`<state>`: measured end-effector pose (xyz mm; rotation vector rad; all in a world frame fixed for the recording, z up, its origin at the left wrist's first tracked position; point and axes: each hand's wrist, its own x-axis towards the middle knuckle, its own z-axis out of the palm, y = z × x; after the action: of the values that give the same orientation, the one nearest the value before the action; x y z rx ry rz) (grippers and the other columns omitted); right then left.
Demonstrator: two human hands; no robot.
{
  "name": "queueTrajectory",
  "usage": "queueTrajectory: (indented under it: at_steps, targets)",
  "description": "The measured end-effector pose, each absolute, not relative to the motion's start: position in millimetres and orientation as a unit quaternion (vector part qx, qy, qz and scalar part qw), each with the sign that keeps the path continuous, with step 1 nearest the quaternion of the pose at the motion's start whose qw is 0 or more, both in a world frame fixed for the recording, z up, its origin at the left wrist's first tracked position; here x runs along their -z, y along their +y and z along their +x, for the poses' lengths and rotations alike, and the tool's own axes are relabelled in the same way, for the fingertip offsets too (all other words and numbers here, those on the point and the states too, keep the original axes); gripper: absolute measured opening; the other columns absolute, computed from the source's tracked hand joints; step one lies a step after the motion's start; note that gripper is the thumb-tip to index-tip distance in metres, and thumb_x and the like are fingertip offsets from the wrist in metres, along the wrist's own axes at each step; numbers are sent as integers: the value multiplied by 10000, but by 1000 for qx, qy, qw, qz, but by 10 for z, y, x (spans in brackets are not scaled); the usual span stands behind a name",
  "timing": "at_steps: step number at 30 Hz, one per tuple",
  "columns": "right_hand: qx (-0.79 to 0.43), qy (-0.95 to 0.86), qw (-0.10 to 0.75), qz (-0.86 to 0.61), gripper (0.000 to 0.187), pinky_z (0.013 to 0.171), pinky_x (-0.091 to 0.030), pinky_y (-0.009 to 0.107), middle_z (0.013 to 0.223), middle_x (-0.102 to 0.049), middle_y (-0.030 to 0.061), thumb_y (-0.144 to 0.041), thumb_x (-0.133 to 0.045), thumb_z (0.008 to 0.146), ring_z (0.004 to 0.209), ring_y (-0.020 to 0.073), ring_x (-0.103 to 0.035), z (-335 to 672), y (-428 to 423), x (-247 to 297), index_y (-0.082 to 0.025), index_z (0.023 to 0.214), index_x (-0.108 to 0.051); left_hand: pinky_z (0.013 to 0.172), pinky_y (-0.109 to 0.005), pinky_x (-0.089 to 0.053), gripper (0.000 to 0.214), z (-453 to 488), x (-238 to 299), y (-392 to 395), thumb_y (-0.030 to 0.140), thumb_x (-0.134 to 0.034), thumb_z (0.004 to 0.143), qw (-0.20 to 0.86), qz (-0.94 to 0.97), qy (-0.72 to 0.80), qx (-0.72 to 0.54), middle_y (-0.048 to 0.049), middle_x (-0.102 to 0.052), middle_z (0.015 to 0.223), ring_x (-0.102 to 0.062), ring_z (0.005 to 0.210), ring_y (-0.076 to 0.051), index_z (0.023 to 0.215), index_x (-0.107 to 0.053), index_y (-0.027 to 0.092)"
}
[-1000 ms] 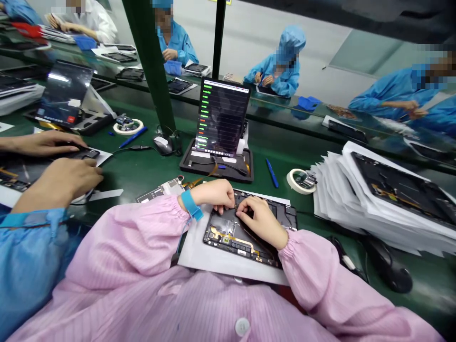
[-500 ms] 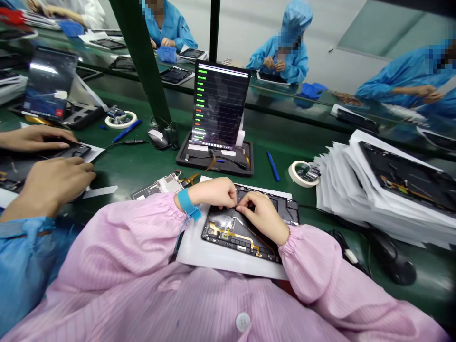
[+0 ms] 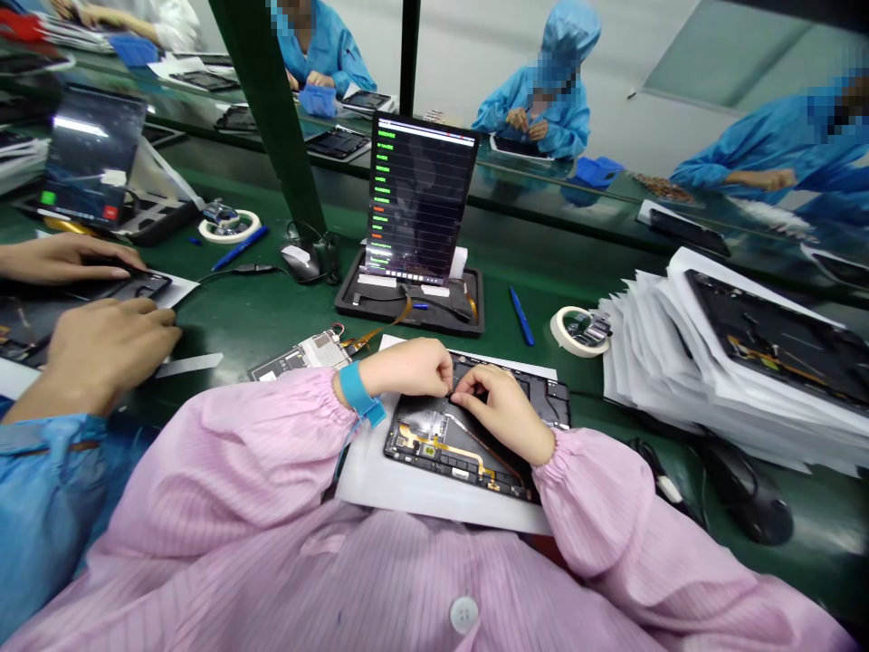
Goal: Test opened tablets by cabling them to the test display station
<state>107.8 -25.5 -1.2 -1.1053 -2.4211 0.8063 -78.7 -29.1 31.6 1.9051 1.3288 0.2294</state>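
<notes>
An opened tablet housing (image 3: pixel 468 460) lies on white paper (image 3: pixel 377 489) in front of me, its black frame and gold flex cables showing. My left hand (image 3: pixel 411 367), with a blue strap round the wrist, is over the housing's middle, fingers curled down and closed. My right hand (image 3: pixel 506 407) meets it there, thumb and forefinger pinched together. Whatever the fingertips hold, if anything, is hidden or too small to make out. Left of the paper lies a circuit board (image 3: pixel 305 351) with a gold ribbon cable running to the tray behind.
A lit tablet screen (image 3: pixel 421 199) stands in a black tray (image 3: pixel 476 308). Nearby are a blue pen (image 3: pixel 521 315), a tape roll (image 3: pixel 560 335), stacked housings with paper (image 3: pixel 638 362) and a black mouse (image 3: pixel 743 493). A co-worker's hands (image 3: pixel 109 349) work at left; others sit opposite.
My hands stay at the same spot on the housing with barely any shift. Across the bench, the co-worker at far right has moved a hand. A green patch now shows on the left screen.
</notes>
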Motion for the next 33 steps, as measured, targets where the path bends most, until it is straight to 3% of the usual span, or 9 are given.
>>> queueTrajectory:
  at_steps: [30, 33]
  targets:
    - [-276, -862, 176, -388, 124, 753, -346, 305, 753, -605, -24, -164, -713, 785, 761, 159, -550, 1087, -273, 1, -192, 733, -604, 550, -209, -380, 189, -782, -350, -316, 164, -562, 665, 367, 769, 517, -79, -18, -705, 706, -587, 606, -128, 750, -730, 164]
    - [-276, -860, 176, -391, 128, 749, -342, 302, 742, -600, -26, -157, -713, 778, 755, 157, -544, 1083, -270, 6, -190, 723, -602, 546, -209, -373, 157, -780, -343, -312, 225, -599, 682, 362, 773, 516, -76, -19, -703, 709, -579, 603, -126, 751, -726, 164]
